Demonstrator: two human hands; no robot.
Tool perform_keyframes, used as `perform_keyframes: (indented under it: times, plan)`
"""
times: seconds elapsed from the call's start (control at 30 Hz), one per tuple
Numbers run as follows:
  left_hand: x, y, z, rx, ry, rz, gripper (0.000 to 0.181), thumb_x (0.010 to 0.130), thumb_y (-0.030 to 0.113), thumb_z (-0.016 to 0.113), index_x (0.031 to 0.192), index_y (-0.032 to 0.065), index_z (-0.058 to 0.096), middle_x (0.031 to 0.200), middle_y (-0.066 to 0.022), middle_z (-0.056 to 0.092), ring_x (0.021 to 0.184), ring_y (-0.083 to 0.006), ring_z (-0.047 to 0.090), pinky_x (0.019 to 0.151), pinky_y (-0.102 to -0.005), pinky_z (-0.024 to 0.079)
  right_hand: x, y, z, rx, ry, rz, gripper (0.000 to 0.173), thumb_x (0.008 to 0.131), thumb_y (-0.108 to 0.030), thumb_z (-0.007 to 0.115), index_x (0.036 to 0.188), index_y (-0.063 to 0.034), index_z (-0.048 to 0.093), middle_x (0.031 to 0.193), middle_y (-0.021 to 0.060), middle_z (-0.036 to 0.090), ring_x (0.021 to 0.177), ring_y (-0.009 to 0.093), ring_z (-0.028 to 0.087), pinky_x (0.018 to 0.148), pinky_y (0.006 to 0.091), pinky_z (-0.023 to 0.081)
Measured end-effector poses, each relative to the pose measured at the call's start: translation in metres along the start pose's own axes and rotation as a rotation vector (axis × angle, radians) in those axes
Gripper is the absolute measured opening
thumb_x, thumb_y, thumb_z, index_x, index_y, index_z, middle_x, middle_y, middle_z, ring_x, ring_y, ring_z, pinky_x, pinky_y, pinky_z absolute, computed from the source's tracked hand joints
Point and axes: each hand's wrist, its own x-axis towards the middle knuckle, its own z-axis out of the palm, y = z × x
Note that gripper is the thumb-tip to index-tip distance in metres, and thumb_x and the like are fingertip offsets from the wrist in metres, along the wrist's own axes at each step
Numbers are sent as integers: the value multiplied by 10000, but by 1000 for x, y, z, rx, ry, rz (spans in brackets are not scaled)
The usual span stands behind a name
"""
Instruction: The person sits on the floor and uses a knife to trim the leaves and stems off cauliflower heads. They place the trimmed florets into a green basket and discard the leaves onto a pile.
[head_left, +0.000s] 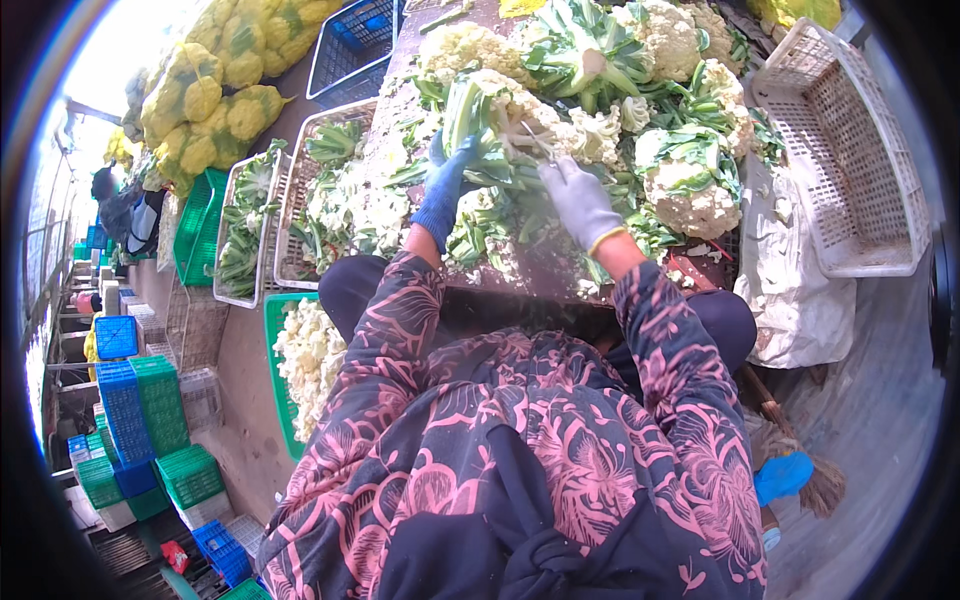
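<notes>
My left hand (452, 169), in a blue knit glove, grips the leafy stalk side of a cauliflower head (517, 112). The cut stem and branches of that head face my right hand (577, 196), which wears a pale grey glove. From the right fingers a thin metal blade (531, 133), apparently a small knife, reaches into the florets; its handle is hidden in the glove. Around both hands, trimmed leaves and floret crumbs cover the dark reddish tabletop (544, 266). Whole cauliflowers, one of them (691, 184) to the right of my right hand, lie beyond and beside them.
Left of the table stand white crates of leaf trimmings (247, 225) and a green crate (281, 375) holding cut florets. A white crate (847, 150) tilts at the right above a white sack (799, 300). Yellow net bags (217, 112) are piled at upper left; a broom (821, 480) lies lower right.
</notes>
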Motion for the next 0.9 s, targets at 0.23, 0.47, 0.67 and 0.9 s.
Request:
perform_keyframes:
  times: [0.23, 0.47, 0.67, 0.9]
  plan:
    - [4, 0, 3, 30, 7, 32, 785, 825, 270, 705, 1429, 132, 222, 1131, -130, 569, 918, -215, 637, 648, -346, 591, 28, 1, 6, -322, -4, -178, 394, 963, -401, 381, 997, -31, 514, 888, 222, 658, 849, 401, 636, 778, 470, 498]
    - [7, -4, 1, 142, 35, 114, 856, 798, 323, 736, 1423, 41, 224, 1160, -136, 556, 956, -189, 604, 770, -291, 521, 36, 12, 16, -425, 6, -203, 370, 963, -387, 384, 1010, -48, 525, 854, 198, 665, 820, 377, 651, 743, 466, 512]
    - [4, -4, 16, 106, 56, 191, 874, 773, 329, 758, 1397, -32, 265, 1181, -154, 549, 977, -169, 581, 814, -263, 482, 35, -4, 13, -499, 68, -122, 318, 953, -345, 407, 988, -54, 530, 869, 188, 670, 806, 377, 657, 738, 456, 516]
    - [9, -6, 31, 198, 150, 272, 550, 840, 230, 691, 1291, 77, 416, 1007, -68, 634, 822, -140, 643, 582, -272, 541, 47, -22, -1, -454, -21, -15, 371, 953, -325, 375, 1018, -17, 571, 956, 242, 645, 917, 405, 624, 823, 469, 480]
